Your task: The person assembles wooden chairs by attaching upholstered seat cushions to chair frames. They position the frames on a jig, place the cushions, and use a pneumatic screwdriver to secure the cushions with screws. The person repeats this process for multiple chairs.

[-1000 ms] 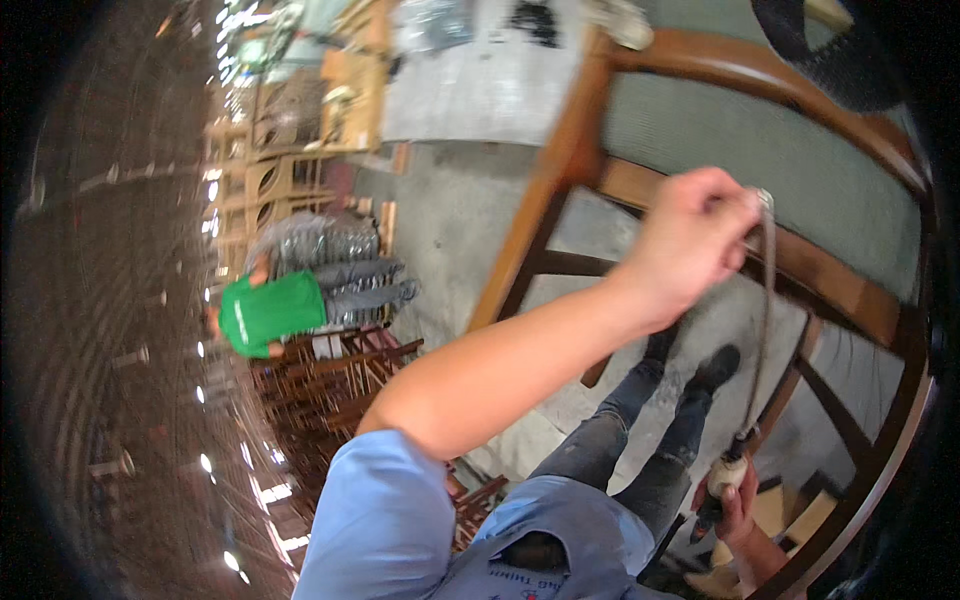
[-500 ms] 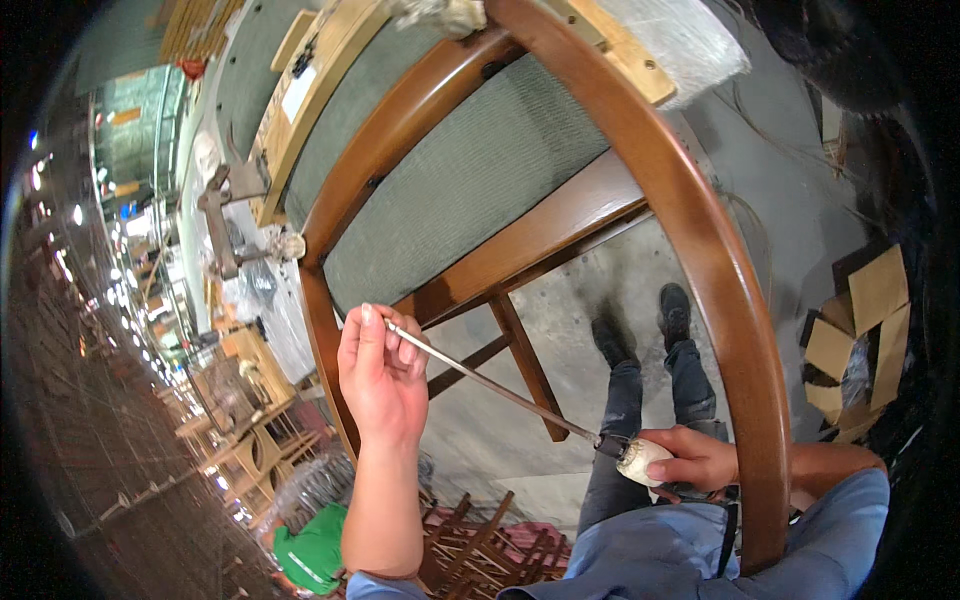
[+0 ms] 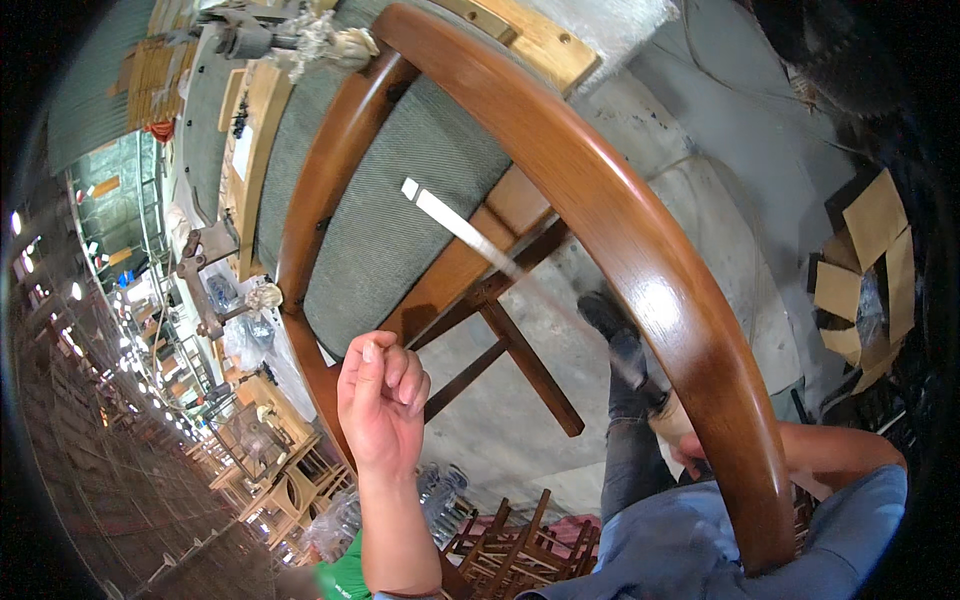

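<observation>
A brown wooden chair frame (image 3: 600, 190) with a curved rail and a grey-green upholstered panel (image 3: 400, 190) is tilted in front of me. My left hand (image 3: 385, 410) is raised near its lower left corner, thumb and fingertips pinched together; whatever they hold, if anything, I cannot make out. My right hand (image 3: 688, 455), partly hidden behind the rail, grips the pale handle of a long-shafted screwdriver (image 3: 465, 230). Its shaft is smeared by motion and points up and left, its tip in front of the panel and apart from my left hand.
Clamps with wrapped ends (image 3: 340, 45) touch the chair's far and left corners. An opened cardboard box (image 3: 860, 280) stands on the floor at right. Brown wooden frames (image 3: 520, 540) are stacked below, near a person in a green shirt (image 3: 345, 575).
The screwdriver's tip has left my left fingers and swung up and away, its handle moving down behind the rail with my right hand. My left hand stays raised, still pinched. The view has shifted somewhat.
</observation>
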Action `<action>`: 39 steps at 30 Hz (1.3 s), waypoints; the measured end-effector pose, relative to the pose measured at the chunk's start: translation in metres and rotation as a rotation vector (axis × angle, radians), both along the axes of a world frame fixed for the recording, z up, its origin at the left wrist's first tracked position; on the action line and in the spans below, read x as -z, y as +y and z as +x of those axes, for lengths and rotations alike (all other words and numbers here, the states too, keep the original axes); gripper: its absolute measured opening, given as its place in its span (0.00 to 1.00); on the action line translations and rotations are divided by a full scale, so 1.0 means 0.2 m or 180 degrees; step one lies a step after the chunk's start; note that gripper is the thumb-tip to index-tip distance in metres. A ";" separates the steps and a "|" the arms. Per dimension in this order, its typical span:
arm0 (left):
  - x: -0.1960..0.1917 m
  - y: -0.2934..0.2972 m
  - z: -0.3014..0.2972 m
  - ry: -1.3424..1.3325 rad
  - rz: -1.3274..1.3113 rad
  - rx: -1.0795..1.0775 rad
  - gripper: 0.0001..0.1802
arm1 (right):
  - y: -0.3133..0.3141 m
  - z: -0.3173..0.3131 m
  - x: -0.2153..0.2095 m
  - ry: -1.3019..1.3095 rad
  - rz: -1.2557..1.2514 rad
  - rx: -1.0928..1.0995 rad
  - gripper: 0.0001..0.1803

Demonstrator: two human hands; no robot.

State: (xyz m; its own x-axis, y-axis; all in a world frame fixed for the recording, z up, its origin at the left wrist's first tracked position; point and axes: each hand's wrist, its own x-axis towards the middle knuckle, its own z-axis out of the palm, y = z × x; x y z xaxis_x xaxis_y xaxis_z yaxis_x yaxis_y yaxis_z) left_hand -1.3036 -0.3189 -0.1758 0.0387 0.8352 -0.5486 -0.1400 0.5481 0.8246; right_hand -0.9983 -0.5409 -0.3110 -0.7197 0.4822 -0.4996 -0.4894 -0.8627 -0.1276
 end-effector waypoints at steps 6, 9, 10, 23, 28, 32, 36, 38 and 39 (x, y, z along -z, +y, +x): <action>0.03 0.03 0.13 0.0162 -0.0145 0.0438 0.11 | 0.09 0.04 -0.10 -0.0431 0.0792 0.0660 0.39; 0.03 0.02 0.13 0.0250 -0.0180 0.0516 0.10 | 0.13 0.03 -0.08 -0.0498 0.0907 0.0693 0.34; 0.03 0.02 0.13 0.0278 -0.0187 0.0545 0.10 | 0.14 0.04 -0.09 -0.0516 0.0841 0.0665 0.33; 0.04 0.00 0.15 0.0473 -0.0325 0.0558 0.08 | 0.42 0.06 -0.33 -0.0497 -0.0864 0.0426 0.27; 0.03 -0.01 0.17 0.0496 -0.0428 0.0543 0.08 | 0.36 0.05 -0.26 -0.0388 -0.0536 0.0395 0.28; 0.02 -0.02 0.17 0.0439 -0.0472 0.0521 0.09 | 0.43 0.08 -0.31 -0.0302 -0.0716 0.0279 0.27; 0.02 -0.02 0.16 0.0328 -0.0507 0.0485 0.10 | 0.24 0.11 -0.09 0.0393 -0.0467 0.0182 0.24; 0.02 -0.03 0.18 0.0259 -0.0450 0.0448 0.10 | 0.26 0.10 -0.12 0.0267 -0.0150 0.0119 0.24; 0.02 -0.03 0.19 0.0225 -0.0423 0.0429 0.10 | 0.27 0.10 -0.14 0.0180 -0.0092 0.0101 0.23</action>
